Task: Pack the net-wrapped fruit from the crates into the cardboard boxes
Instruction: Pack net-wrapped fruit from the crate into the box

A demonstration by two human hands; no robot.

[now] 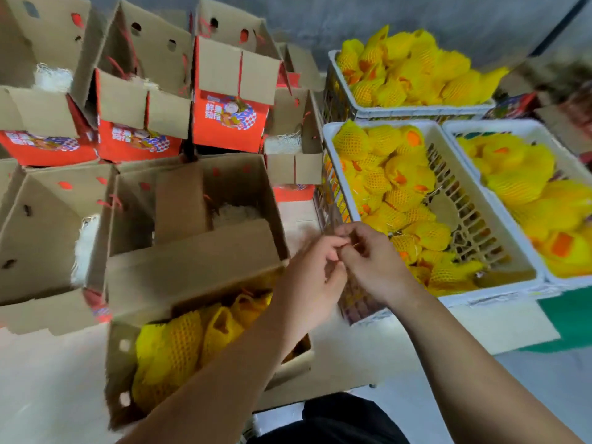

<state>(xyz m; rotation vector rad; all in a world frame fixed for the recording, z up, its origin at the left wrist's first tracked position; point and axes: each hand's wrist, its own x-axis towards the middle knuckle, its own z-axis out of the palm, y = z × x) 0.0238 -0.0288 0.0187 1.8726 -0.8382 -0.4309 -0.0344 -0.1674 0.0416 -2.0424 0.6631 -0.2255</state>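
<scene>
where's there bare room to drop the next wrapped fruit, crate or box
The middle crate shows bare slatted floor along its right wall. The open box behind the hands holds only white shred, bordered by its cardboard flaps. The near box is packed with wrapped fruit. The far crate and right crate are heaped full.

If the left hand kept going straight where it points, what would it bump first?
Most likely the right hand, since the left hand points up and right with their fingertips already meeting. Beyond lies the white plastic crate, though depth is unclear.
</scene>
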